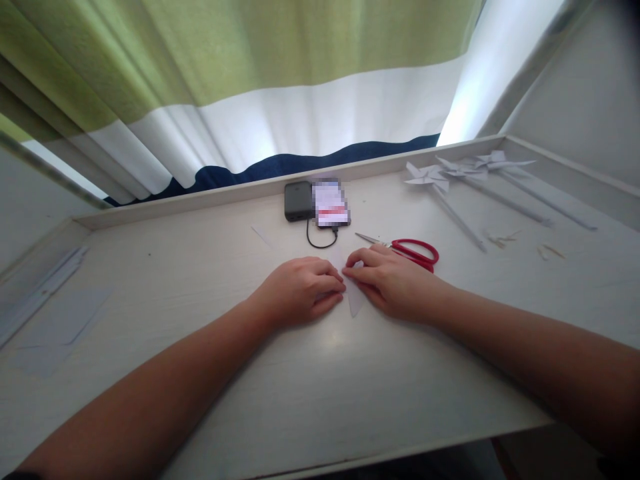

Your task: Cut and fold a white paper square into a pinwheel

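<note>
My left hand and my right hand rest side by side on the white table, fingertips almost meeting. Both press down on a small folded piece of white paper, whose pointed corner shows between them. The fingers of each hand are curled and pressed together on the paper. Red-handled scissors lie just behind my right hand, blades pointing left.
A dark power bank with a short black cable and a phone beside it sit at the back centre. Several white paper pinwheels on sticks lie at the back right. Paper sheets lie at the left. A striped curtain hangs behind.
</note>
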A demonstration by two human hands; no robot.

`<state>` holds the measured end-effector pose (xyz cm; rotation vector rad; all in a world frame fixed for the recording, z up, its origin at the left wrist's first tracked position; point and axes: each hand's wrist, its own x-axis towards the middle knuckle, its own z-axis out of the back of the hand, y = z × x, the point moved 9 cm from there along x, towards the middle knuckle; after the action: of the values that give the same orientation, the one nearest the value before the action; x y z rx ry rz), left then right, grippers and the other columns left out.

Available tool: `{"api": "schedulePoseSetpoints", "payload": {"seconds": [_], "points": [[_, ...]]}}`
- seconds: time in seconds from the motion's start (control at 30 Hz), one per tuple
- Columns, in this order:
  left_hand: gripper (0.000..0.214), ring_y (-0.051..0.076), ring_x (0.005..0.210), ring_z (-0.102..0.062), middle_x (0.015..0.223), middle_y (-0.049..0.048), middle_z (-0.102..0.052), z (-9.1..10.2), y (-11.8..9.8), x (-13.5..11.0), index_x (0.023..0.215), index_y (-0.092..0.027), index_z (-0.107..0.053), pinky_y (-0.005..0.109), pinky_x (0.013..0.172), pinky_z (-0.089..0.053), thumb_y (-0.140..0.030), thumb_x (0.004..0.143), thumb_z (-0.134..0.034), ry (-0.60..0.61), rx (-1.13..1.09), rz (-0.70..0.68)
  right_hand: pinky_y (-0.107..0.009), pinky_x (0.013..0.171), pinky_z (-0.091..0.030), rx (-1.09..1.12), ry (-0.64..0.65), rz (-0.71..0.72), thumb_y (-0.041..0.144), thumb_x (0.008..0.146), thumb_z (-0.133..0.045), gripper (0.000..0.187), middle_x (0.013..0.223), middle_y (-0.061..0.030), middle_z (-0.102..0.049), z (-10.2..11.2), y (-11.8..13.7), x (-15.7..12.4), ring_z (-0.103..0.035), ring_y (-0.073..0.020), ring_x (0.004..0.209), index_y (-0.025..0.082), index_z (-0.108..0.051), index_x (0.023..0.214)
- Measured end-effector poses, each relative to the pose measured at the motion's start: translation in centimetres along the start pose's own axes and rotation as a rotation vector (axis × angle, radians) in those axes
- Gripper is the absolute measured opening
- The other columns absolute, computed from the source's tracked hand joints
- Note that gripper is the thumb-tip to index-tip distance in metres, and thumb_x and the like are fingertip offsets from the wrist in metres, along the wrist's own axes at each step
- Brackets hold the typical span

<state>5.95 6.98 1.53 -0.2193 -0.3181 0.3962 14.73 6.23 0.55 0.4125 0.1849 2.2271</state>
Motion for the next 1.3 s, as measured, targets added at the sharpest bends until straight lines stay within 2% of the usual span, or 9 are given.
{"api": "schedulePoseSetpoints", "payload": {"seconds": [0.17, 0.47, 0.73, 1.07, 1.3], "points": [[0.02, 0.02, 0.093, -0.068, 0.099, 0.004, -0.073, 0.3, -0.1, -0.2, 0.089, -0.02, -0.073, 0.032, 0.085, -0.053, -0.026, 0.087, -0.055, 0.007, -0.019, 0.005, -0.04, 0.091, -0.047, -0.026, 0.023, -0.011, 0.013, 0.089, -0.048, 0.029, 0.115, -0.0099, -0.061, 0.0, 0.5, 0.1, -0.052, -0.0236, 0.098, 0.017, -0.066, 0.112], [0.012, 0.018, 0.094, -0.07, 0.098, 0.0005, -0.075, 0.7, 1.0, -0.5, 0.069, -0.018, -0.07, 0.025, 0.083, -0.054, -0.025, 0.076, -0.063, 0.004, -0.137, 0.06, -0.039, 0.091, -0.047, 0.009, 0.047, -0.057, 0.013, 0.089, -0.047, 0.029, 0.116, -0.0077, -0.06, -0.1, 0.5, 0.1, -0.052, -0.0234, 0.099, 0.02, -0.066, 0.11], [0.01, 0.02, 0.098, -0.069, 0.102, 0.0, -0.075, 0.8, 1.3, -0.4, 0.067, -0.021, -0.072, 0.027, 0.087, -0.052, -0.025, 0.074, -0.066, 0.097, -0.181, 0.117, -0.04, 0.092, -0.046, 0.039, 0.055, -0.069, 0.015, 0.089, -0.046, 0.034, 0.117, -0.006, -0.06, -0.1, 0.5, 0.2, -0.051, -0.0238, 0.101, 0.025, -0.064, 0.116], [0.01, 0.017, 0.098, -0.069, 0.101, -0.0006, -0.075, 0.4, 2.5, -0.8, 0.065, -0.02, -0.072, 0.023, 0.086, -0.051, -0.024, 0.074, -0.069, 0.08, -0.286, 0.167, -0.038, 0.093, -0.045, 0.027, 0.039, -0.053, 0.014, 0.089, -0.047, 0.032, 0.116, -0.0063, -0.06, -0.2, 0.6, 0.1, -0.052, -0.0226, 0.101, 0.022, -0.066, 0.112], [0.012, 0.017, 0.102, -0.067, 0.104, -0.0006, -0.074, 0.4, 2.7, -1.0, 0.064, -0.02, -0.069, 0.023, 0.087, -0.051, -0.024, 0.074, -0.069, 0.081, -0.332, 0.165, -0.04, 0.093, -0.046, 0.037, 0.03, -0.048, 0.014, 0.088, -0.047, 0.035, 0.116, -0.0064, -0.06, 0.1, 0.7, 0.1, -0.052, -0.0229, 0.102, 0.025, -0.065, 0.116]]}}
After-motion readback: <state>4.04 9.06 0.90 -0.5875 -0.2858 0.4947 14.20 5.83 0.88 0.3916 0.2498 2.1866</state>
